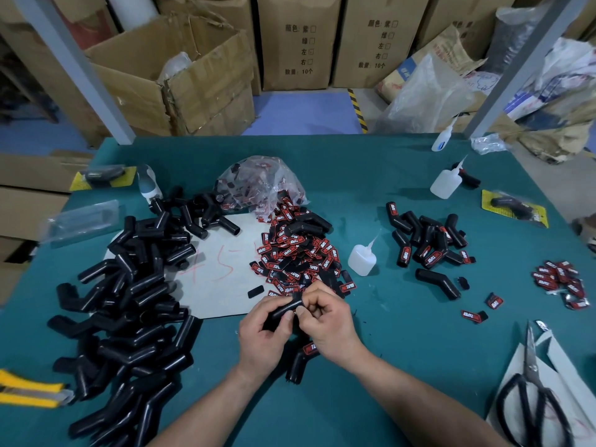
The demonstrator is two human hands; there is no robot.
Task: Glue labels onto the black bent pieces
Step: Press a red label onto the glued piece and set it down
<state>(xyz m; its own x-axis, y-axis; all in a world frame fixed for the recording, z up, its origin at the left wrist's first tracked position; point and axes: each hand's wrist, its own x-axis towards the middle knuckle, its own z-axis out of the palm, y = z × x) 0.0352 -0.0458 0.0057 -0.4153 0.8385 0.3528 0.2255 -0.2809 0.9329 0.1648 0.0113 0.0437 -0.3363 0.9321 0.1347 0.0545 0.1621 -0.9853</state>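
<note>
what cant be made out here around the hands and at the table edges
Head view: the held black bent piece is mostly covered by the left hand and right hand; whether it is labelled cannot be told.
Head view: the yellow utility knife is cut off by the left edge.
Head view: the scissors are blurred, handles cut by the bottom edge.
Head view: the plastic bag blurs its contents.

One black bent piece (283, 309) in left hand (263, 330) and right hand (329, 321), labels (296, 253) just beyond.
</note>
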